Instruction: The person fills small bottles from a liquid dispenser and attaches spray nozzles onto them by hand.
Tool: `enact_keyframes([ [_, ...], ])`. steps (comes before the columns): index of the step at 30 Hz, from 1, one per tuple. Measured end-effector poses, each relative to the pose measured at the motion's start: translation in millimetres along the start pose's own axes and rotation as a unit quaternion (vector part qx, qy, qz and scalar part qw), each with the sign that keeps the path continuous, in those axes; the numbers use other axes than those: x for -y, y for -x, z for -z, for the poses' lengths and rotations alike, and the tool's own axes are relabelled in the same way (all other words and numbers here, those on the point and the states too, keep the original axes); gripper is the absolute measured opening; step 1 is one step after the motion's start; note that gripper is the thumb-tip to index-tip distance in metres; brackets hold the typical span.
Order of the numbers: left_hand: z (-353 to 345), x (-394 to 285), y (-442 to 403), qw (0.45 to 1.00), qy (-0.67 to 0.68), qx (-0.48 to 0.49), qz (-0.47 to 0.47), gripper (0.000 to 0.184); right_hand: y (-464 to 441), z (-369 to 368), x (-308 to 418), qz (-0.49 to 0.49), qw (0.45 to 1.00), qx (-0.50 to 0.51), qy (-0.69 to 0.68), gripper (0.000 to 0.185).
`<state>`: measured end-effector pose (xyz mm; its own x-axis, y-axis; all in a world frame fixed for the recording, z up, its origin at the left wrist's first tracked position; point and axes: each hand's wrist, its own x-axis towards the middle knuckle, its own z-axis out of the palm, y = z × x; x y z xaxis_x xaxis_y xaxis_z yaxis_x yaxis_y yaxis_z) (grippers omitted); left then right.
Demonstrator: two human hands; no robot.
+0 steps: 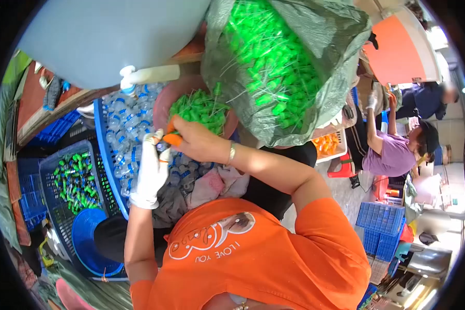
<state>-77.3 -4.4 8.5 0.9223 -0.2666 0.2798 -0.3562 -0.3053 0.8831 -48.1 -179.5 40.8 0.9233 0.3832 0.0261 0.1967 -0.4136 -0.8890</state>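
My left hand (153, 168), in a white glove, is closed around a small bottle (163, 146) that looks dark and bluish and is mostly hidden by the fingers. Right above it, my bare right hand (195, 138) has orange covers on its fingertips. Those fingers are pinched together at the bottle's top, and whatever they hold is hidden. Beneath both hands is a blue crate (104, 150) of clear bottles (126, 121) with blue bands. Beyond my right hand, a pink basin (163, 106) holds green pump tops (199, 108) with thin tubes.
An open grey-green sack (341, 31) of green tops stands at the upper right. Left are a dark crate (46, 170) of green-topped bottles and a blue basin (85, 253). A grey barrel (108, 36) with a white tap is above. A co-worker (390, 152) sits at right.
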Motion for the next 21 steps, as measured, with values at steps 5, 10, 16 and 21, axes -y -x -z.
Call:
enact_keyframes([
  [5, -6.8, 5.6, 8.3, 0.994, -0.074, -0.003, -0.076, 0.034, 11.0, 0.9, -23.8, 0.042, 0.987, 0.051, 0.144, 0.032],
  [10, 12.7, 8.3, 11.4, 0.975, 0.182, 0.082, 0.101, 0.034, 13.6, 18.1, 20.9, 0.064, 0.989, 0.050, 0.126, 0.029],
  [16, 9.4, -1.3, 24.2, 0.979, 0.169, 0.084, 0.074, 0.034, 19.9, 13.1, 11.7, 0.101, 0.961, 0.068, 0.247, 0.023],
  [21, 15.9, -5.3, 32.0, 0.957, 0.187, 0.158, 0.157, 0.035, 31.4, -0.8, 12.0, 0.257, 0.928, 0.016, 0.268, 0.019],
])
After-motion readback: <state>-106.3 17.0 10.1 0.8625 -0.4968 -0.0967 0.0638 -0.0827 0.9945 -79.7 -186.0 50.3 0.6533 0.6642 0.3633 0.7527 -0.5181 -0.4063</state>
